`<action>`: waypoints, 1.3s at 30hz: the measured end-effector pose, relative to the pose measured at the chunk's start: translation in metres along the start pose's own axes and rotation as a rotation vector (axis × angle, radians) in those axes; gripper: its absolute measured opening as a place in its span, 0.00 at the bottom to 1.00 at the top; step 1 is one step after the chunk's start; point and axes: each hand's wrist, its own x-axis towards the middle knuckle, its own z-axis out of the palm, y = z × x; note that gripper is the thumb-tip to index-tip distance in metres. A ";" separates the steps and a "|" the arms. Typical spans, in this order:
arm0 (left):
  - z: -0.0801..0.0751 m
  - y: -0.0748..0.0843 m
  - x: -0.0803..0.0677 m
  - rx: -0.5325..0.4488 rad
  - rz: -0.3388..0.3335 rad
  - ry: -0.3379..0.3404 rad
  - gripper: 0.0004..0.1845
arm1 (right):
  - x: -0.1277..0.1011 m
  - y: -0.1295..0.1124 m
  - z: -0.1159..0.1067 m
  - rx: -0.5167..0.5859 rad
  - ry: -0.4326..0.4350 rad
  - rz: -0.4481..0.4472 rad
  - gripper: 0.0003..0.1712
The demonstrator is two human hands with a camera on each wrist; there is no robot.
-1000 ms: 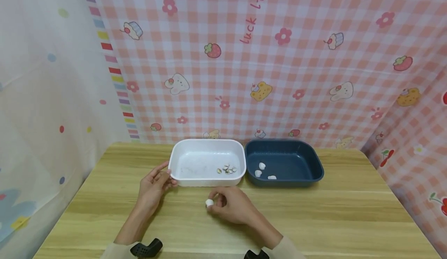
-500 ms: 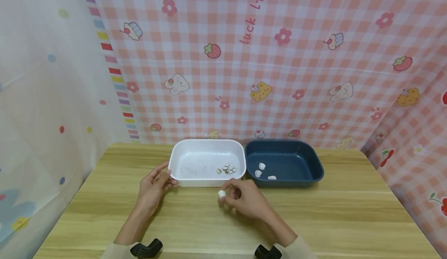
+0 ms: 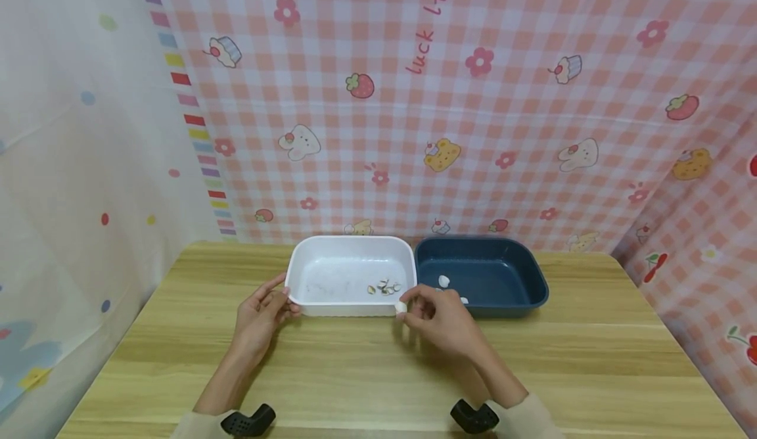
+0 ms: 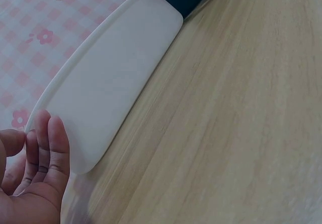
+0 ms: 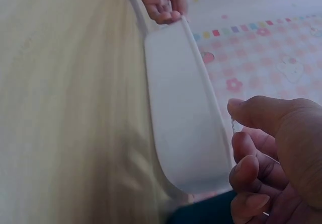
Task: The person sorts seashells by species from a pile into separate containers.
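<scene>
The right hand (image 3: 440,321) pinches a small white piece (image 3: 401,307) between thumb and fingertips, at the front right corner of the white tray (image 3: 307,258), level with its rim. The piece is roundish; too small in the head view to give a long axis or a heading, and in the right wrist view only a sliver of it shows at the thumb (image 5: 236,127).

The left hand (image 3: 260,317) rests on the wooden table (image 3: 177,360) with thumb and fingertips gripping the front left corner of the white tray. The tray's long axis runs left to right across the table, parallel to the front edge. Inside it, a few pale fragments (image 3: 384,288) lie near the right end.

The dark blue tray (image 3: 526,275) stands just beside the white one on the right, their short walls almost touching, same orientation. White pieces (image 3: 444,280) lie in its left part, partly hidden by the right hand.

Against the frame one second earlier: the right hand with its piece has travelled from mid-table, forward and rightward, to the trays. Left hand and both trays are unchanged.
</scene>
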 end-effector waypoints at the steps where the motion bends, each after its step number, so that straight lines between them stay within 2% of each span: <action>1: 0.000 0.000 0.000 0.000 0.000 -0.001 0.25 | 0.000 0.001 -0.003 -0.005 0.006 0.004 0.09; 8: -0.001 0.001 0.000 0.005 -0.006 0.007 0.23 | 0.001 0.006 -0.024 -0.039 0.055 0.051 0.10; 17: -0.001 0.000 0.001 0.001 0.000 -0.006 0.25 | 0.003 0.022 -0.047 -0.080 0.134 0.058 0.11; 39: -0.002 -0.001 0.001 -0.002 -0.010 -0.011 0.24 | 0.004 0.063 -0.075 -0.163 0.137 0.151 0.15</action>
